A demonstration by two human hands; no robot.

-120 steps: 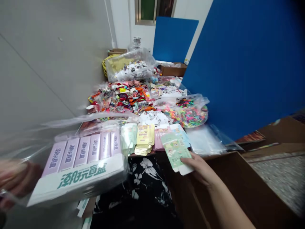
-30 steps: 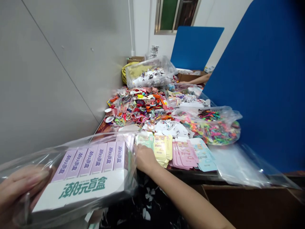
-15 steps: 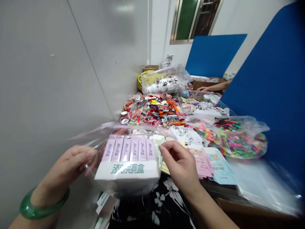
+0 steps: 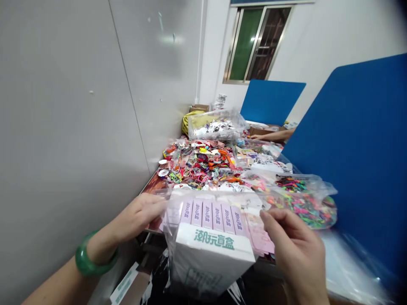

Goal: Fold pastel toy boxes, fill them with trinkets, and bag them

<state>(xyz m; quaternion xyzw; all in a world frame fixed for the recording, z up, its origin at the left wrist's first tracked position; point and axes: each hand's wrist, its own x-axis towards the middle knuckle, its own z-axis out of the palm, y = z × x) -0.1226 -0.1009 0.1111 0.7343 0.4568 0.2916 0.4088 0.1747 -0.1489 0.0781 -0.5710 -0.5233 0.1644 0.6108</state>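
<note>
A clear plastic bag [image 4: 170, 254] hangs in front of me with a white display box [image 4: 214, 264] inside it. Green lettering marks the box's front, and a row of slim lilac boxes [image 4: 208, 218] stands upright in it. At the left edge of the bag's mouth, my left hand [image 4: 136, 218], with a green bangle on its wrist, is closed on the plastic; its fingertips are partly hidden. My right hand [image 4: 295, 245] pinches the bag's right edge between thumb and fingers. Pink printed cards [image 4: 262, 239] lie on the table behind the bag.
Colourful small trinkets [image 4: 203, 163] are heaped across the table. Clear bags of bright pieces [image 4: 314, 207] lie to the right, below a blue partition [image 4: 356, 140]. A grey wall [image 4: 73, 140] borders the left. Another person's arm [image 4: 276, 135] reaches in at the back.
The bagged box has moved right and tipped, showing more of its front. Both hands have shifted right in view with it, and the camera has tilted up somewhat.
</note>
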